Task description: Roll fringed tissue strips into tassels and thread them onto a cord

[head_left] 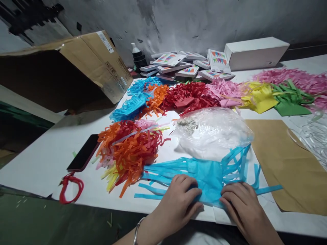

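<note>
The left hand's (178, 195) fingers are bent, the thumb below them, at the near edge of a blue fringed paper (211, 177); the right hand's (241, 200) fingers curl over the same paper's right side. Whether they pinch it or only press it, I cannot tell. The blue paper lies flat by the near edge of the bench (33, 166), its strips spread towards both sides. A silver bangle (137, 231) circles the left wrist.

Just beyond the paper is a crumpled clear plastic bag (217, 127). To its right, a brown sheet (286, 163) reaches towards the bench's near edge, with a tangle of pale cord (314, 136) beside it. Left of the paper sits a heap of orange and red strips (135, 146), then a dark phone (83, 153) with a red cord (76, 195) looped at the near edge.

Further back runs a row of fringed bundles (191, 95) in blue, orange, red, pink, yellow and green. Along the far edge are flat printed boxes (189, 68), a plain white box (257, 54) and, towards the left, an open cardboard box (94, 64).
</note>
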Available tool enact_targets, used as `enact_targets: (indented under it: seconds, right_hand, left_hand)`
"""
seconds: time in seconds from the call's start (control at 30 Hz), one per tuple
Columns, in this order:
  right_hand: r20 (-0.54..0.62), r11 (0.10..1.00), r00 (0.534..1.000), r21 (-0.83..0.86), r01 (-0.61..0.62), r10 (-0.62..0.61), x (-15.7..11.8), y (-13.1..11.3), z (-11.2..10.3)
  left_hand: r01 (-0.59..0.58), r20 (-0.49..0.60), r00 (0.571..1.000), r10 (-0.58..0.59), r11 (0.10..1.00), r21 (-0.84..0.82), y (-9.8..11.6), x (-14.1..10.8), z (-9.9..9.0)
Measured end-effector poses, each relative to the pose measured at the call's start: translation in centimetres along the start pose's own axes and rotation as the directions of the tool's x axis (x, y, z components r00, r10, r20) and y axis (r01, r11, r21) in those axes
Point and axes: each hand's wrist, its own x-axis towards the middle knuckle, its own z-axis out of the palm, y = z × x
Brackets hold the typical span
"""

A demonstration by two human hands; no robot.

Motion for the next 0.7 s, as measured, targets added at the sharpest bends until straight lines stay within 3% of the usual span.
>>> enact_targets:
  seconds: [0.33, 0.43, 0.6, 0.7]
  right_hand:
    - [-0.067, 0.973, 0.994, -0.217, 0.073, -0.089, 0.6, -0.3, -0.1]
    - [-0.043, 0.973, 0.990, -0.196, 0.122, -0.133, 1.2, -0.5, 0.3]
    - [0.018, 0.992, 0.998, -0.106, 0.065, -0.064, 1.8, 0.6, 0.6]
    - [0.043, 0.995, 0.999, -0.104, 0.009, -0.004, 2.4, 1.1, 0.7]
  left_hand:
    - [0.017, -0.079, 0.997, -0.017, 1.000, 0.011, -0.3, 0.6, 1.2]
    - [0.003, -0.081, 0.997, -0.002, 1.000, 0.015, -0.4, 0.7, 1.3]
    - [-0.036, -0.066, 0.997, 0.035, 0.999, -0.013, -0.7, 1.2, 0.5]
    - [0.034, 0.013, 0.999, -0.035, 0.999, 0.008, -0.9, 2.3, -0.4]
